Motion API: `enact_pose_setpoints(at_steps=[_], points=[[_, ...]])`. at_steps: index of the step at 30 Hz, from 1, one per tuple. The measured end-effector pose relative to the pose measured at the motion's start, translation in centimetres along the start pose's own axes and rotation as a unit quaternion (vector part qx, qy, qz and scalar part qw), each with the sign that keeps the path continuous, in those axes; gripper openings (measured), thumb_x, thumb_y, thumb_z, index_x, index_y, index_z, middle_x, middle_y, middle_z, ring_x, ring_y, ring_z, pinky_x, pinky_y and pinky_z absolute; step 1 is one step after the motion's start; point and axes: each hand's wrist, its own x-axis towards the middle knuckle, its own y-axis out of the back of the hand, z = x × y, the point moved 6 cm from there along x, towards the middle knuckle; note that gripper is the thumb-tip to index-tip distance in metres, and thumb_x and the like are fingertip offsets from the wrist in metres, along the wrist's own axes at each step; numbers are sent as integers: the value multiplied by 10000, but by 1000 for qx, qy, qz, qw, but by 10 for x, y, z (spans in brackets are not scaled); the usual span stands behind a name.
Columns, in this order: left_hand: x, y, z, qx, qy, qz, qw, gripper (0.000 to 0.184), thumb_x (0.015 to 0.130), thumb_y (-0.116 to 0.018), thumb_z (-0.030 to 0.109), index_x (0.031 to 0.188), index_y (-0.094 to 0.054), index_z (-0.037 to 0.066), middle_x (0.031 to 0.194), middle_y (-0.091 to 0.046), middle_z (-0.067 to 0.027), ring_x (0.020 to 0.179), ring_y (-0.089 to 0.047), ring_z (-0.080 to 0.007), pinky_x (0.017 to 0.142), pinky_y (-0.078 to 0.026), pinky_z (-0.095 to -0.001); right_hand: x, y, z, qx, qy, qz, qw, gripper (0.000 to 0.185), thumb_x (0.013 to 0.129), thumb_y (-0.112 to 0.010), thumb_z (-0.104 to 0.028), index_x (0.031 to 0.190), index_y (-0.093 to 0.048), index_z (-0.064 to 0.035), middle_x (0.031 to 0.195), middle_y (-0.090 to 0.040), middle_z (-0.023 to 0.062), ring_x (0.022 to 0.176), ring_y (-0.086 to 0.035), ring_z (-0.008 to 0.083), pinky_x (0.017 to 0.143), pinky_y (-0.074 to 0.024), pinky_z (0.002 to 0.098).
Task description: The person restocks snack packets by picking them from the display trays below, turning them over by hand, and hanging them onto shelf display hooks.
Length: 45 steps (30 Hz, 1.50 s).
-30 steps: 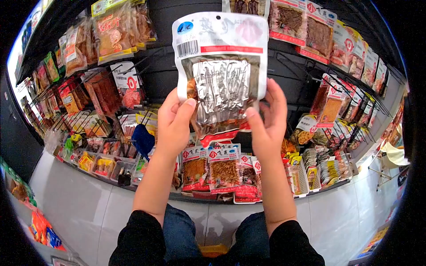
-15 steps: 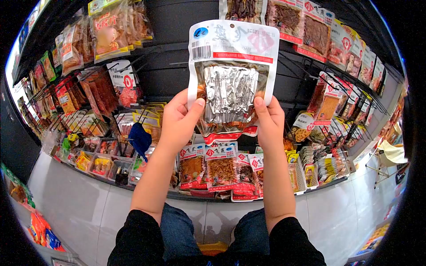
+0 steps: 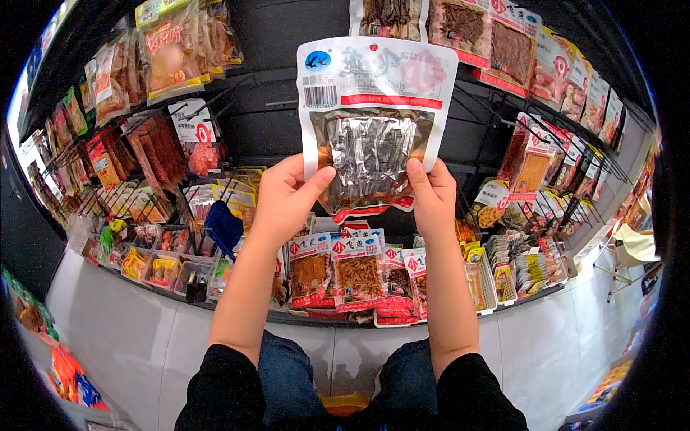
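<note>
A snack packet [image 3: 374,147] is held up in front of me, its back side with barcode and red stripe facing me. Its top is white, and a silvery panel shows in the clear middle. My left hand [image 3: 291,194] pinches the packet's lower left side, thumb on the near face. On the lower right side, my right hand [image 3: 433,192] grips it the same way. The fingers behind the packet are partly hidden. Below it, similar red and white packets [image 3: 357,271] stand in a row on the bottom shelf.
Black racks with hooks carry hanging snack packets [image 3: 176,50] at left and more packets [image 3: 535,169] at right. A dark blue cloth-like item [image 3: 225,228] hangs near my left forearm. Small trays [image 3: 164,269] line the low shelf above the tiled floor [image 3: 122,316].
The packet has shifted slightly left and its top now leans a little differently, with the glare on its silvery panel reduced. Both hands keep their hold.
</note>
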Motion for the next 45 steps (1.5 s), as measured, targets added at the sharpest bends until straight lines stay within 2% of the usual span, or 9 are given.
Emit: enact_pose_setpoints(at_steps=[2,5,8,10,15,38,41,43,45], points=[[0,2,0,11,-4,0,1000,175,807,-589,96,943,-585,-13,748,-593,-9,618,-525,-61,554,-437,-212,-1,-1,-1,6,-8,-9,1000,209,855,-546,-190,943,-548,-1,774,-530,-24,678,-449,40,610,-371,185],[-1,6,1,25,-22,-1,999,165,804,-592,91,929,-595,-18,766,-603,-16,653,-533,-60,584,-441,-213,1,0,-5,-36,22,-40,998,216,853,-550,-195,944,-556,0,779,-541,-18,687,-458,45,627,-383,192],[-1,5,2,-7,-17,-26,999,163,803,-594,92,919,-600,-23,777,-610,-17,681,-538,-58,607,-442,-213,1,3,-2,-47,8,-64,997,220,850,-554,-197,947,-568,0,796,-559,-13,713,-475,50,651,-396,201],[0,7,0,10,-22,-21,999,123,804,-583,73,854,-593,-39,739,-600,-37,631,-560,-94,555,-485,-250,1,1,-4,-51,6,-66,997,224,849,-556,-200,949,-573,0,806,-566,-12,727,-480,51,662,-399,204],[0,7,-3,6,-21,-37,999,118,806,-578,68,850,-595,-40,727,-598,-37,627,-564,-101,549,-492,-259,0,1,-9,-76,0,-82,994,240,845,-561,-209,960,-579,1,831,-581,-11,757,-491,55,680,-405,210],[0,7,0,35,-12,-1,999,182,819,-584,126,933,-573,-16,766,-580,9,650,-504,-39,572,-416,-198,-1,-5,-5,-70,-7,-83,994,209,844,-562,-202,929,-562,-11,710,-512,-45,616,-420,25,536,-355,183],[-1,7,-2,32,9,-9,999,178,820,-584,137,922,-576,-9,750,-570,17,640,-492,-33,563,-403,-193,-1,-2,-3,-72,-12,-88,993,208,845,-561,-206,925,-563,-15,709,-513,-44,617,-422,26,534,-360,185],[-1,6,2,25,-7,0,1000,159,812,-586,119,917,-593,0,705,-577,13,567,-489,-35,498,-399,-190,-2,-3,-6,-67,-22,-85,994,210,844,-562,-209,924,-564,-15,710,-515,-45,619,-421,26,538,-361,186],[-2,6,4,26,-1,-13,1000,163,813,-588,133,909,-585,2,712,-570,21,592,-485,-28,517,-393,-188,-2,-3,-5,-62,-31,-82,994,212,844,-562,-211,923,-565,-14,712,-517,-45,622,-421,25,542,-361,187]])
